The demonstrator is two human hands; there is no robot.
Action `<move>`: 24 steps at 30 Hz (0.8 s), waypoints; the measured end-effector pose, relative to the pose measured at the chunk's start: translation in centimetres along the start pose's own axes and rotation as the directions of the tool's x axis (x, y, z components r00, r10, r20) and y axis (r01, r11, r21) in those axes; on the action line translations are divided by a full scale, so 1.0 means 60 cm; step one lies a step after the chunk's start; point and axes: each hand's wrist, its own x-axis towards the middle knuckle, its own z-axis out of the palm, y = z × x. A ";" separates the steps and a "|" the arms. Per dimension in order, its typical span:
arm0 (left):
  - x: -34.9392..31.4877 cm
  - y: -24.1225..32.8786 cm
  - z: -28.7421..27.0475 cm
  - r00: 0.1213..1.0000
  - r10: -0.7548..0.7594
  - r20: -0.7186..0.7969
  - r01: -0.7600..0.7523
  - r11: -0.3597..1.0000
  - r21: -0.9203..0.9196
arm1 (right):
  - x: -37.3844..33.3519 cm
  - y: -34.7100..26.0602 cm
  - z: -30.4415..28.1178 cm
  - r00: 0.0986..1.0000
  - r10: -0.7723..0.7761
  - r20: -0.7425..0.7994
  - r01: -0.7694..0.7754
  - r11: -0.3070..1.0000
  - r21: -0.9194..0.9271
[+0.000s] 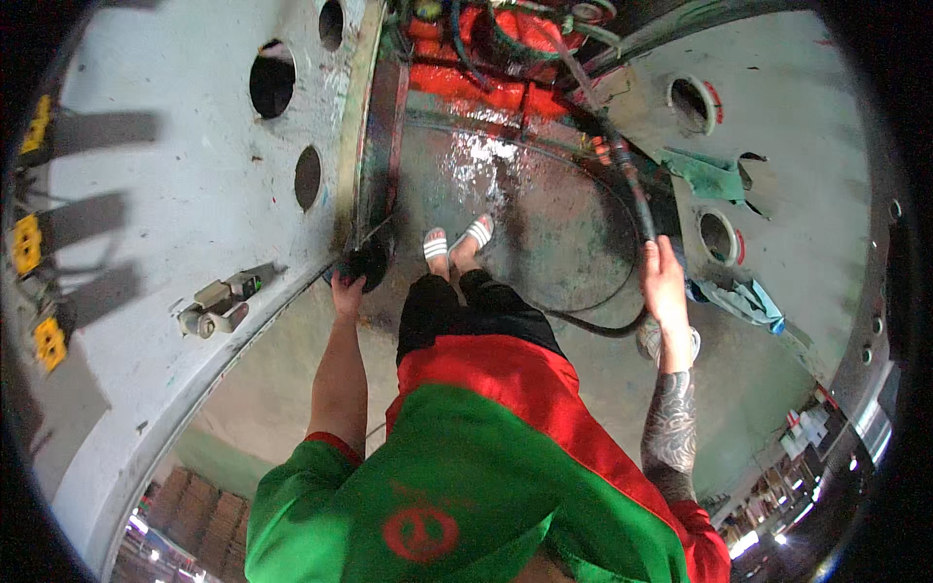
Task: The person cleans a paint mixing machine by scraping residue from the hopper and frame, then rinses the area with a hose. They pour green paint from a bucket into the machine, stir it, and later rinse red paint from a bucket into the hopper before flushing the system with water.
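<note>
Low on my left, my left hand [348, 289] has its fingers curled against a dark rounded object [367, 262], beside the lower edge of the left panel. What kind of object it is, I cannot make out. On the other side, my right hand [666, 282] is closed at the near end of a long dark wand [632, 189]. The wand slants up and away toward red, wet-looking machinery [466, 83]. A black hose [607, 330] curves over the floor from below my right hand.
Tall grey panels with round holes flank me, left [204, 175] and right [787, 165]. A latch-like fitting [219, 303] juts from the left one. Green cloth [705, 175] and a pale blue rag [748, 303] hang at right. The floor [564, 214] shines wet ahead of my sandals.
</note>
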 end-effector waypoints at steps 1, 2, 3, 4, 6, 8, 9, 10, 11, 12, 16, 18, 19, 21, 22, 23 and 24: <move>0.003 0.010 0.006 0.998 -0.010 0.057 0.012 0.999 -0.042 | 0.004 0.004 0.001 0.988 0.133 0.082 -0.136 0.990 0.030; 0.008 0.023 0.014 0.996 -0.017 0.082 0.013 0.999 0.051 | 0.007 0.008 -0.001 0.953 0.246 0.176 -0.256 0.966 0.034; 0.012 0.036 0.022 0.996 -0.046 0.079 0.034 0.988 0.148 | 0.014 0.010 0.002 0.976 0.171 0.134 -0.168 0.985 -0.034; 0.013 0.047 0.032 0.996 -0.048 0.076 0.036 0.987 0.156 | 0.018 0.013 0.003 0.974 0.188 0.130 -0.181 0.982 -0.061; 0.027 0.070 0.061 0.998 -0.043 0.041 0.036 0.987 0.157 | 0.022 0.014 0.002 0.978 0.150 0.143 -0.149 0.989 -0.019; 0.035 0.090 0.079 0.986 -0.146 0.077 0.141 0.987 0.076 | 0.022 0.011 0.000 0.936 0.263 0.234 -0.286 0.956 0.070; 0.037 0.099 0.086 0.971 -0.220 0.095 0.217 0.975 0.044 | 0.020 0.008 0.003 0.946 0.249 0.206 -0.269 0.960 0.077; 0.036 0.106 0.093 0.977 -0.192 0.095 0.192 0.981 0.016 | 0.016 0.004 0.005 0.947 0.254 0.197 -0.280 0.953 0.115; 0.034 0.113 0.101 0.979 -0.183 0.089 0.184 0.983 -0.009 | 0.015 0.001 0.007 0.933 0.292 0.211 -0.330 0.928 0.176; 0.033 0.119 0.108 0.980 -0.191 0.057 0.192 0.981 -0.029 | 0.013 -0.004 0.011 0.963 0.215 0.161 -0.237 0.962 0.132; -0.003 0.119 0.135 0.994 -0.104 0.019 0.104 0.995 -0.010 | 0.012 -0.019 0.021 0.989 0.130 0.074 -0.134 0.989 0.058; -0.017 0.114 0.148 0.984 -0.129 0.121 0.117 0.988 0.101 | 0.011 -0.023 0.017 0.995 0.081 0.061 -0.083 0.996 0.037; -0.020 0.111 0.154 0.961 -0.161 0.224 0.138 0.984 0.114 | 0.005 -0.026 0.015 0.999 -0.005 -0.032 0.005 1.000 0.008; -0.027 0.105 0.175 0.925 -0.188 0.331 0.089 0.952 0.292 | -0.002 -0.029 0.004 0.999 0.027 0.044 -0.027 1.000 0.002; -0.027 0.105 0.192 0.884 -0.242 0.399 0.062 0.908 0.414 | -0.008 -0.031 -0.001 1.000 0.009 0.025 -0.009 1.000 -0.011; -0.031 0.106 0.199 0.826 -0.256 0.502 0.009 0.897 0.443 | -0.014 -0.033 -0.005 1.000 0.000 0.018 0.000 1.000 -0.017; -0.034 0.104 0.231 0.827 -0.268 0.493 -0.012 0.870 0.493 | -0.020 -0.036 -0.009 1.000 -0.015 0.005 0.015 1.000 -0.019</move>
